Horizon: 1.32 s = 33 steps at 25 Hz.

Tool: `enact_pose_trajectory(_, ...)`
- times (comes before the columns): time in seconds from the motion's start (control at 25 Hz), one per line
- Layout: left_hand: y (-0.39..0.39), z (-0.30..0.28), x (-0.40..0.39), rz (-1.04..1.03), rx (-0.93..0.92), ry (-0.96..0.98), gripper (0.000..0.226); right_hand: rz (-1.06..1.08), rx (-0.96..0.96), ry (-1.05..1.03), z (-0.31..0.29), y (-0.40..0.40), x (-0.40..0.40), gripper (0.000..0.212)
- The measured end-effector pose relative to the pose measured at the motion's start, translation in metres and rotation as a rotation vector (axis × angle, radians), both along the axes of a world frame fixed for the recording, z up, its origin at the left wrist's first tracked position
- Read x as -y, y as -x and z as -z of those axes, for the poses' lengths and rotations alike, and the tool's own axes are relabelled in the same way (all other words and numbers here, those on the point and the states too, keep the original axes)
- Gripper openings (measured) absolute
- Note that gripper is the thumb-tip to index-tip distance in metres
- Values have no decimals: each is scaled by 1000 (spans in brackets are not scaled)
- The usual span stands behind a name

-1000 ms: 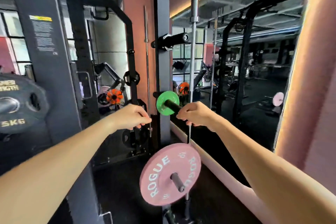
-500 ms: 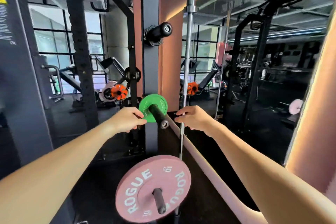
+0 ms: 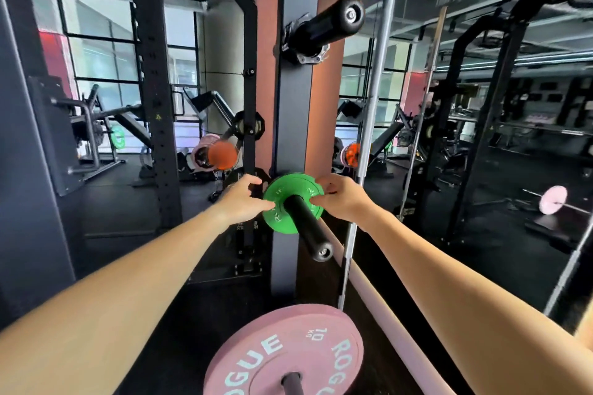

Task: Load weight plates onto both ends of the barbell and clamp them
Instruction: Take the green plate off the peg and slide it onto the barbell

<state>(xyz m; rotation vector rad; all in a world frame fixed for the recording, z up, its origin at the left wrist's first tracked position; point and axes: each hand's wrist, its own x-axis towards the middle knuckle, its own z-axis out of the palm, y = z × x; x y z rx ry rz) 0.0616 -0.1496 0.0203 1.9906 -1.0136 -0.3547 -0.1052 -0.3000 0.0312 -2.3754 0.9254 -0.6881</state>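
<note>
A small green weight plate (image 3: 290,200) hangs on a black storage peg (image 3: 309,229) of the grey rack upright (image 3: 293,106). My left hand (image 3: 242,197) grips the plate's left edge, thumb on its face. My right hand (image 3: 341,197) grips its right edge the same way. Below, a pink 10 kg ROGUE plate (image 3: 288,353) sits on another peg. A silver barbell (image 3: 373,112) stands upright just right of the rack. A second loaded barbell with a pink plate (image 3: 552,199) shows in the mirror at the right.
An empty black peg (image 3: 324,26) juts out above the green plate. A dark rack post (image 3: 158,90) stands to the left, with orange and pink plates (image 3: 216,155) behind it. A mirror wall (image 3: 481,138) fills the right side, with a pale ledge (image 3: 385,308) along its base.
Both hands moved inward from beside the green plate and took hold of its two edges. The view came closer and shifted so the plate sits between my hands.
</note>
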Motion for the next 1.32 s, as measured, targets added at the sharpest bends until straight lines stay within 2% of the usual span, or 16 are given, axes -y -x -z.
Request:
enact_pose_trajectory(0.2,-43,24,49,-10,21,-24,49,24,3,-23,3,-47,40,68)
enact_pose_trajectory(0.32,-57,36,68,-42,67,7,31,16,-38,-88,16,-62,57,62)
enact_pose_trajectory(0.56,-44,43,64,-67,137,42,28,53,7,20,35,-56,55,55)
enact_pose_trajectory(0.64,-31,42,54,6,103,45,23,47,27,19,37,-41,47,53)
enact_pose_trajectory(0.76,1,45,32,105,17,105,11,40,57,-91,41,-2,26,51)
enact_pose_trajectory(0.88,43,52,7,149,-121,192,18,22,88,-85,51,40,1,46)
enact_pose_trajectory(1.0,90,56,-27,136,-82,273,24,-12,200,-63,61,82,-36,39)
enact_pose_trajectory(1.2,136,35,-86,49,-100,423,25,-136,502,-272,50,111,-100,29)
enact_pose_trajectory(1.32,142,14,-133,-7,-106,500,24,-210,576,-336,28,102,-145,22)
